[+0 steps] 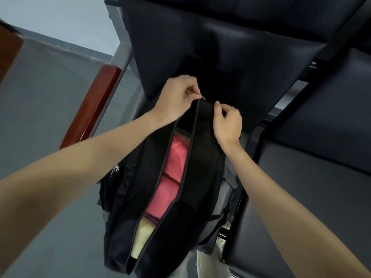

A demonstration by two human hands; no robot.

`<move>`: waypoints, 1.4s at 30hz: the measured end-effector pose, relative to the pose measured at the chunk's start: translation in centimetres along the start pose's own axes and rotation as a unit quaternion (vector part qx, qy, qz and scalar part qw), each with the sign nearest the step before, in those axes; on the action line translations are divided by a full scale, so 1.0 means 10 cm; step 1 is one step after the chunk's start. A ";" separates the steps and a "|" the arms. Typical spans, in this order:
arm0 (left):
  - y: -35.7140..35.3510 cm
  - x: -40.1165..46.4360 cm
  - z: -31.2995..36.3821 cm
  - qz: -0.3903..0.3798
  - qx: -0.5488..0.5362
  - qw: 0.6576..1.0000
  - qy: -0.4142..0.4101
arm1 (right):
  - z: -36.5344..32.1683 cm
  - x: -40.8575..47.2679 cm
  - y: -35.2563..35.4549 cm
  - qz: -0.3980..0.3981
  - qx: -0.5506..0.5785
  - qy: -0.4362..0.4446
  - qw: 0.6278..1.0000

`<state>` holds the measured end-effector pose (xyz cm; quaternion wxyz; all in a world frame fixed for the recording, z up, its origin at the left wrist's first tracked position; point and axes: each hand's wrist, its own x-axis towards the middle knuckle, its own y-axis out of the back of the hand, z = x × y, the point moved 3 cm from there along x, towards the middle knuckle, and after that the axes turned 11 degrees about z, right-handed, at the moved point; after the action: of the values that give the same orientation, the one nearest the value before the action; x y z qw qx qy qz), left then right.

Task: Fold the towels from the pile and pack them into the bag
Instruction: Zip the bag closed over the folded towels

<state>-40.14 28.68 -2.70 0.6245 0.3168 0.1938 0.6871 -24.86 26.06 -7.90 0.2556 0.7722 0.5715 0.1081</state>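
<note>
A black bag lies lengthwise in front of me, its main zip open along the middle. Through the gap show folded pink towels and a cream towel nearer to me. At the far end of the zip my left hand pinches a small metal zip pull. Beside it my right hand pinches the bag's black fabric at that same end.
The bag rests against a row of dark padded seats with a metal frame. A reddish wooden armrest stands to the left, over grey floor. Another brown wooden piece shows at the far left edge.
</note>
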 end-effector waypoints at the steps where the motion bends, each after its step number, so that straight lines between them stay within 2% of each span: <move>1: 0.03 -0.10 0.02 0.014 0.001 1.000 -0.012 | 0.00 0.01 0.00 -0.002 -0.007 0.005 1.000; 6: 0.14 -0.57 0.06 0.083 -0.030 0.996 -0.026 | -0.01 0.05 0.06 -0.030 -0.030 -0.011 0.999; 10: 0.14 -0.76 0.05 0.090 -0.039 0.995 -0.023 | -0.06 0.14 0.06 -0.053 -0.103 0.017 0.993; 14: 0.14 -0.71 0.06 0.097 -0.051 0.994 -0.020 | -0.16 0.36 -0.10 -0.151 -0.081 0.024 0.985; 17: 0.13 -0.67 0.09 0.099 -0.054 0.993 -0.020 | -0.23 0.49 -0.22 -0.215 -0.111 -0.007 0.970; 20: 0.12 -0.66 0.08 0.101 -0.055 0.993 -0.023 | -0.27 0.53 -0.30 -0.246 -0.127 -0.030 0.961; 25: 0.13 -0.64 0.04 0.096 -0.055 0.994 -0.023 | -0.28 0.56 -0.42 -0.238 -0.159 0.024 0.958; 29: 0.10 -0.59 0.04 0.079 -0.051 0.995 -0.035 | -0.29 0.65 -0.43 -0.166 -0.195 0.095 0.962; 33: 0.09 -0.76 0.10 0.037 -0.056 0.996 -0.051 | -0.29 0.75 -0.42 -0.147 -0.263 0.148 0.942; 37: 0.16 -1.20 0.05 -0.005 -0.047 0.998 -0.051 | -0.23 0.75 -0.47 -0.135 -0.309 0.157 0.928; 42: 0.26 -1.70 0.09 -0.008 -0.023 0.998 -0.059 | -0.27 0.65 -0.48 -0.109 -0.345 0.145 0.921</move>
<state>-41.13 11.51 -3.62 0.6476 0.3408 0.1430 0.6663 -27.97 33.90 -8.91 0.4305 0.5453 0.6101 0.3809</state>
